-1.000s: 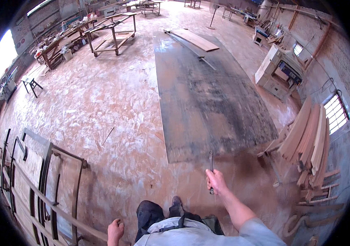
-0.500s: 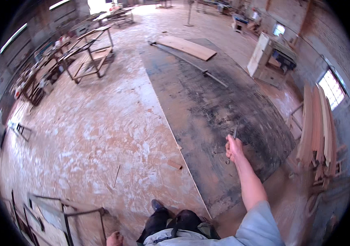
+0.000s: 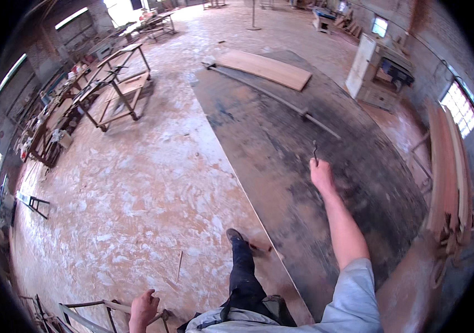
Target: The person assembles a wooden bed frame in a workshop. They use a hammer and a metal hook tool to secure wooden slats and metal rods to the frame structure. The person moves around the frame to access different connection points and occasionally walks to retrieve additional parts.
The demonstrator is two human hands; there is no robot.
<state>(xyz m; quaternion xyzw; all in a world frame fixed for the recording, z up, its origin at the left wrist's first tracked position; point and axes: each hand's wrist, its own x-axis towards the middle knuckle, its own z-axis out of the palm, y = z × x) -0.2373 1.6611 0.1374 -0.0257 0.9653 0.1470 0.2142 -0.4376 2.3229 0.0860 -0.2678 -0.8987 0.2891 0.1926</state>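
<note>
My right hand (image 3: 322,175) is out in front of me over the dark sheet, closed around a thin, bent metal tool (image 3: 315,150) shaped like a small crank. Its upper end rises above my fist; my fingers hide the rest. Down at the lower left, my left hand (image 3: 144,308) hangs beside my leg with its fingers loosely curled, and nothing shows in it. Farther ahead, a long bar clamp (image 3: 278,99) lies on the dark floor sheet (image 3: 248,141), close to a wide pale wooden board (image 3: 267,67).
A wooden frame table (image 3: 120,91) and cluttered benches stand at the left. At the right are a boxy machine (image 3: 378,77) and upright planks (image 3: 445,172). A metal frame (image 3: 89,305) is near my left hand. A thin stick (image 3: 179,266) lies on the floor.
I have stepped forward, one leg now stretched ahead. My right hand has risen a little with the tool, whose upper end now shows. My left hand has come farther into view.
</note>
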